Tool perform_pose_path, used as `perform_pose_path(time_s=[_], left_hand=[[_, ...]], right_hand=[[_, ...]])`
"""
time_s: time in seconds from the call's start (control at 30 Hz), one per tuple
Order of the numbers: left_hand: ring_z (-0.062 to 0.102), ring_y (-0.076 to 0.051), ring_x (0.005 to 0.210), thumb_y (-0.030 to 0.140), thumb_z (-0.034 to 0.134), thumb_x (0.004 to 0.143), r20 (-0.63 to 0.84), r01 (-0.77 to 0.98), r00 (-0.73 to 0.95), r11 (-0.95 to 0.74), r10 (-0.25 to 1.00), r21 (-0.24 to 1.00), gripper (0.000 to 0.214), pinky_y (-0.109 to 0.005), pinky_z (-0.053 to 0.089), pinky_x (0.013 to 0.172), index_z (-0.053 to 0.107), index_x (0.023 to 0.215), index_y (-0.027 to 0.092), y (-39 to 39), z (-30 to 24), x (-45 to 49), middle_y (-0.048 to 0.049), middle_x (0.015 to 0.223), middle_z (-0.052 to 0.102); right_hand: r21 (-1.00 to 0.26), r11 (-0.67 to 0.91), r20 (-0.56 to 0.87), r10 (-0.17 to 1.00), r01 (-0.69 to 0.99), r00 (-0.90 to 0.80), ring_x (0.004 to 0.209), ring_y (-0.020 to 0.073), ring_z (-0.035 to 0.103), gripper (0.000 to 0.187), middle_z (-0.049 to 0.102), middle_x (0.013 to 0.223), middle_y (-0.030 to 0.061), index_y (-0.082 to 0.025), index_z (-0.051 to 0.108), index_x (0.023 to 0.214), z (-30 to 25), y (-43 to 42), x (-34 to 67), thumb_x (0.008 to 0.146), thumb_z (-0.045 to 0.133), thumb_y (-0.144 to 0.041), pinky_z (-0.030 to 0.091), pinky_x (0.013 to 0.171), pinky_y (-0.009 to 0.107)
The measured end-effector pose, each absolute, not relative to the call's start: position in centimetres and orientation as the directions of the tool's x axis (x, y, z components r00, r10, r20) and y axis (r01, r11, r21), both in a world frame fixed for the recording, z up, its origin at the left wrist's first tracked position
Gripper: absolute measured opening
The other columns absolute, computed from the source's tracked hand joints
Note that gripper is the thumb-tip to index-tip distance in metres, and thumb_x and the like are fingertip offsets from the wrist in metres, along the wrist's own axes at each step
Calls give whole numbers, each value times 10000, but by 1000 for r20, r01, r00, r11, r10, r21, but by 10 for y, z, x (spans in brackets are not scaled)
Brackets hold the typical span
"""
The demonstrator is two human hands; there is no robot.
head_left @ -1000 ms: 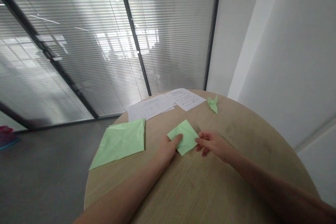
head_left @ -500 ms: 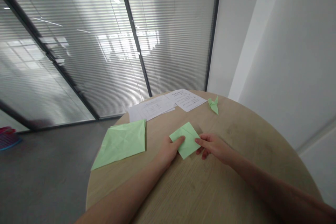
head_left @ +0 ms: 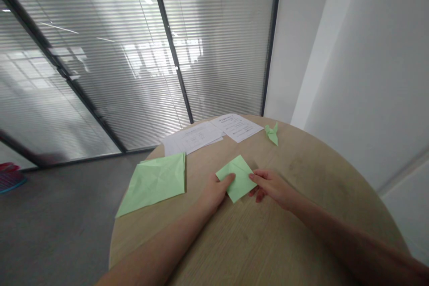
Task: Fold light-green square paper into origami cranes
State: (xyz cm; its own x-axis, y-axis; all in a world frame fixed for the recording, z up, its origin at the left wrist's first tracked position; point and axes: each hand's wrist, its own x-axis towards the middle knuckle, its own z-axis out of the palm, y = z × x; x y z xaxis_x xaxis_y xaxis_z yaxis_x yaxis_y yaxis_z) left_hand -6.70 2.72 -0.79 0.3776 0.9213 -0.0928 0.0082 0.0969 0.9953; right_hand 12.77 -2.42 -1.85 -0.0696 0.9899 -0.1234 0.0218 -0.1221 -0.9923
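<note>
A small folded green paper square [head_left: 237, 177] lies on the round wooden table [head_left: 268, 241] in front of me. My left hand [head_left: 214, 191] pinches its near left edge, with the thumb on top of the paper. On the other side, my right hand [head_left: 270, 185] grips the right corner between thumb and fingers. Both hands rest on the tabletop and the paper lies nearly flat between them.
A larger creased green sheet [head_left: 154, 180] hangs over the table's left edge. Two white printed sheets [head_left: 211, 133] lie at the far edge, with a small folded green paper figure [head_left: 272, 133] to their right. Behind the table are glass partitions with blinds; a white wall runs along the right.
The folded green square and both hands have barely shifted; the view has wobbled slightly. The grips look the same.
</note>
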Motion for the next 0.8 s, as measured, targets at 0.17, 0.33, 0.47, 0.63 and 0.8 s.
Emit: perform_pose_path(time_s=[0.17, 0.33, 0.47, 0.63, 0.8], left_hand=[[727, -277, 894, 426, 723, 818, -101, 44, 406, 92, 908, 995, 292, -390, 557, 837, 782, 922, 160, 25, -7, -67, -115, 959, 797], [713, -273, 879, 451, 715, 815, -96, 75, 422, 71, 901, 995, 331, -387, 551, 824, 780, 942, 153, 26, -7, -69, -115, 981, 794], [705, -273, 855, 460, 712, 812, -83, 91, 440, 48, 894, 995, 325, -388, 543, 804, 776, 910, 156, 27, -9, -70, -113, 932, 789], [698, -264, 827, 466, 714, 812, -67, 88, 447, 31, 892, 996, 324, -364, 531, 757, 769, 906, 161, 28, -12, -69, -108, 914, 780], [682, -254, 804, 456, 695, 821, -74, 142, 470, 7, 880, 990, 303, -360, 537, 758, 753, 842, 160, 31, -16, -70, -94, 863, 775]], right_hand=[[-994, -92, -93, 996, 56, -8, 542, 133, 568, 382, 618, 688, 7, -192, 640, 725, -18, -25, 126, 769, 671, -570, 520, 514, 282], [-993, -98, -97, 995, 59, 24, 542, 133, 552, 307, 594, 679, -6, -212, 613, 724, -19, -24, 125, 761, 674, -510, 511, 527, 282], [-994, -100, -99, 995, 51, 35, 553, 146, 545, 271, 582, 658, -3, -227, 560, 688, -18, -24, 125, 755, 686, -458, 497, 527, 287], [-995, -81, -78, 996, 62, 47, 562, 144, 530, 306, 562, 641, 1, -225, 553, 689, -16, -25, 122, 747, 695, -489, 472, 509, 267], [-996, -83, -83, 996, 38, -6, 601, 155, 551, 332, 621, 713, 20, -215, 665, 841, -14, -25, 120, 761, 716, -533, 456, 519, 264]])
